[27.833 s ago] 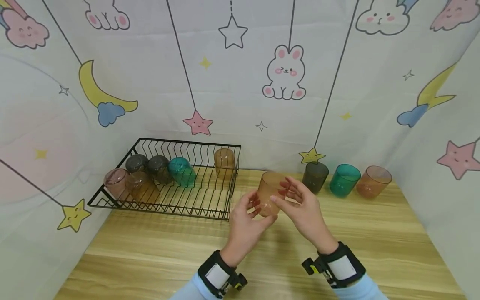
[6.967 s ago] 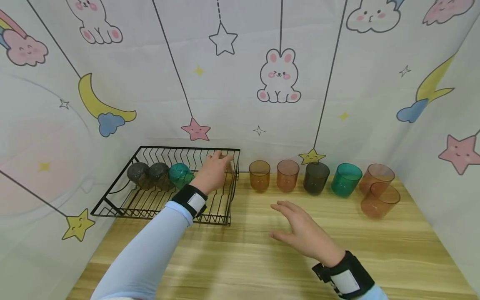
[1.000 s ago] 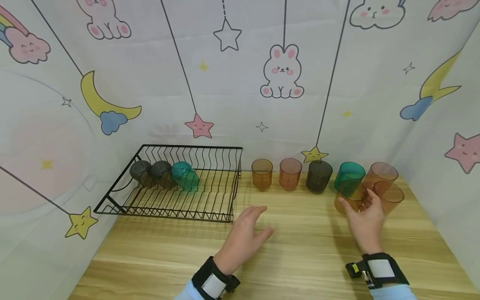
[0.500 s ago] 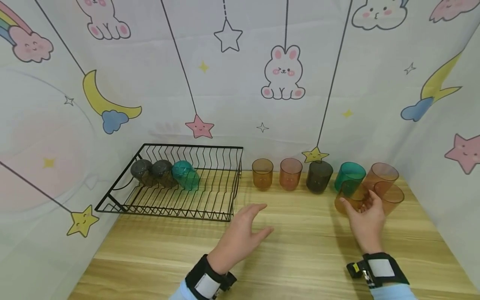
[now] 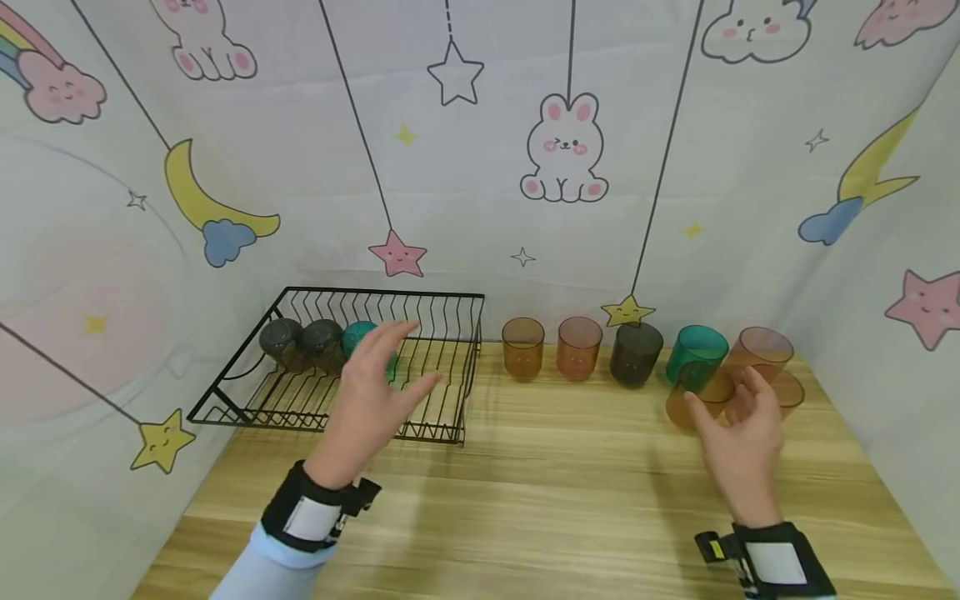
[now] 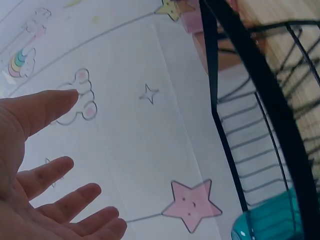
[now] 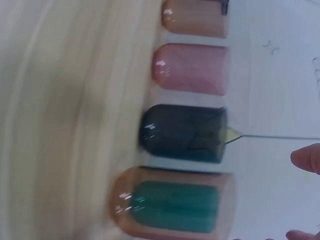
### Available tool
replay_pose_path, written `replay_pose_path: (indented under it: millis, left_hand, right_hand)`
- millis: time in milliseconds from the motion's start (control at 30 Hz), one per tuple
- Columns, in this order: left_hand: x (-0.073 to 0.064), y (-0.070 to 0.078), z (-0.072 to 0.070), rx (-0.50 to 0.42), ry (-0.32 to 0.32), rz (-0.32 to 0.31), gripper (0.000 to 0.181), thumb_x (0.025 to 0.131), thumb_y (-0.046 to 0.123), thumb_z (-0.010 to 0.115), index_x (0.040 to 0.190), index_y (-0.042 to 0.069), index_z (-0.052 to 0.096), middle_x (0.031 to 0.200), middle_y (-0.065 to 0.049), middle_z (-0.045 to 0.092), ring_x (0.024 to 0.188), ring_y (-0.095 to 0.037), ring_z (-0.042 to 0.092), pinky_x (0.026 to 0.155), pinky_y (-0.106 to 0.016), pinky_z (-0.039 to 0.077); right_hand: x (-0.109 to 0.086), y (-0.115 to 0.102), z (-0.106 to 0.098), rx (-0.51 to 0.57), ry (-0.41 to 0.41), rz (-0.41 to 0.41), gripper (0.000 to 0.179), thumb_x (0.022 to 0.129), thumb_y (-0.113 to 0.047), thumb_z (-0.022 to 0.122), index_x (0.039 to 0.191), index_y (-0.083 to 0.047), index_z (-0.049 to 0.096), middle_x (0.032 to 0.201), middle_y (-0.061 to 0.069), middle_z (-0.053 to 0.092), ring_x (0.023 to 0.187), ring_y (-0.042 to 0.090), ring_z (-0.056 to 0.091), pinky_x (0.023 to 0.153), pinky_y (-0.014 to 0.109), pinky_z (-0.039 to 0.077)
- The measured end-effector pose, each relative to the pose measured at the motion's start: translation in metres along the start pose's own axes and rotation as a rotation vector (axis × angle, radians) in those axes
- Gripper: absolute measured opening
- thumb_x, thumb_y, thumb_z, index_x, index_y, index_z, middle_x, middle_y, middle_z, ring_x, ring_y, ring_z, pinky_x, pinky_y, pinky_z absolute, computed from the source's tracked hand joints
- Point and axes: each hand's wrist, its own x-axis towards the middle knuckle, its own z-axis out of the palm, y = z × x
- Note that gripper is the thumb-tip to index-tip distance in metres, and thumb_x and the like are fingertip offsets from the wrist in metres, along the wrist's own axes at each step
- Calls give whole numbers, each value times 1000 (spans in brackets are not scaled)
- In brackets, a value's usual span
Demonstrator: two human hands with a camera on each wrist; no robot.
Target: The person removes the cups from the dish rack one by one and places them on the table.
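Observation:
My left hand (image 5: pixel 367 400) reaches over the front of the black wire rack (image 5: pixel 300 429), fingers extended and thumb apart, holding nothing. Behind it, partly covered, a teal cup (image 5: pixel 358 335) lies upside down in the rack next to two dark grey cups (image 5: pixel 324 343). On the right, my right hand (image 5: pixel 742 442) is spread beside an amber cup (image 5: pixel 681 408) standing on the table. In the right wrist view its thumb (image 7: pixel 307 158) is clear of that amber cup (image 7: pixel 122 200), which stands in front of a teal cup (image 7: pixel 175 206).
Along the back wall stand an amber cup (image 5: pixel 522 350), a pink cup (image 5: pixel 579 350), a dark grey cup (image 5: pixel 636 357), a teal cup (image 5: pixel 693 346) and a pinkish cup (image 5: pixel 761 342). Another orange-pink cup (image 5: pixel 789 390) stands in front, partly behind my right hand.
Over the last half second my left hand has moved left to the rack, and my right hand has let go of the amber cup. Earlier, several cups went from rack to table.

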Motion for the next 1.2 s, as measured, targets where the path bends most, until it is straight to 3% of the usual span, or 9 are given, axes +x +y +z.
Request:
replay_pose_path:
  millis: [133,300,467,633,767,933,1200]
  left_hand:
    - [11,-31,-11,101,-12,-85,78,72,33,80,139,18,44,139,-12,38,128,-31,31,96,-51,36]
    - [20,-61,-12,222,-99,-187,85,71,36,79,144,21,37,145,-20,27,132,-40,20,94,-63,31]
    - [31,-79,-4,323,-191,-235,89,71,40,79,145,24,33,147,-18,22,133,-43,15,95,-65,27]
    - [39,-92,7,393,-302,-268,88,74,41,76,147,24,30,148,-19,20,132,-45,17,90,-62,35]
    - [40,-100,13,411,-351,-287,85,75,38,76,146,21,31,147,-20,21,131,-47,16,88,-64,36]
    - [41,-103,18,406,-400,-310,83,76,36,76,144,16,34,148,-22,19,132,-48,13,87,-65,36]
    - [39,-106,19,432,-463,-316,77,76,28,76,141,11,38,145,-25,22,129,-51,16,86,-63,39]
  right_hand:
    - [-10,-23,4,-77,-62,-131,74,77,-25,75,140,-12,39,140,2,35,125,19,34,100,40,34]
    - [-27,-42,20,-173,-244,-288,75,78,-36,74,141,-14,39,148,3,24,132,26,24,99,55,30]
    - [-40,-51,38,-221,-450,-311,78,79,-51,69,142,-18,37,151,5,16,134,32,18,94,62,31]
    - [-49,-57,51,-260,-586,-294,82,77,-57,67,142,-19,36,152,5,14,136,32,13,96,61,29]
    - [-56,-58,59,-274,-650,-323,82,75,-59,67,141,-20,38,151,6,16,135,32,15,99,58,28]
    - [-64,-59,68,-288,-691,-368,84,75,-69,59,140,-20,39,150,6,19,134,31,21,99,53,31]
    - [-68,-66,75,-278,-756,-357,86,74,-71,58,141,-21,39,149,5,23,133,26,23,99,48,33]
